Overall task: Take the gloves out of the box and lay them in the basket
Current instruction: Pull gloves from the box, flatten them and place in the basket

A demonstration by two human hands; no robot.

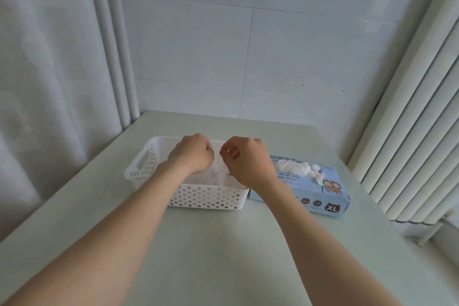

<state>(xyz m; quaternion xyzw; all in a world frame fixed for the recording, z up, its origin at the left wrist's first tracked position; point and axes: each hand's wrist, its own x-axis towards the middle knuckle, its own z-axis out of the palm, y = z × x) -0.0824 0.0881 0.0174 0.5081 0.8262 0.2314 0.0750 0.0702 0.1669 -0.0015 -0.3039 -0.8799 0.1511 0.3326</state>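
A white perforated basket (149,164) stands on the pale green table. Both hands hover over it with fingers curled. My left hand (192,154) and my right hand (244,159) each pinch an upper edge of a thin translucent glove (218,174), which hangs down between them into the basket. To the right of the basket lies a light blue glove box (320,196) marked XL. More white gloves (298,167) bulge out of its top opening.
The table (223,243) runs to a tiled wall behind. A curtain (49,69) hangs at the left, and a white radiator (417,131) stands close to the table's right edge.
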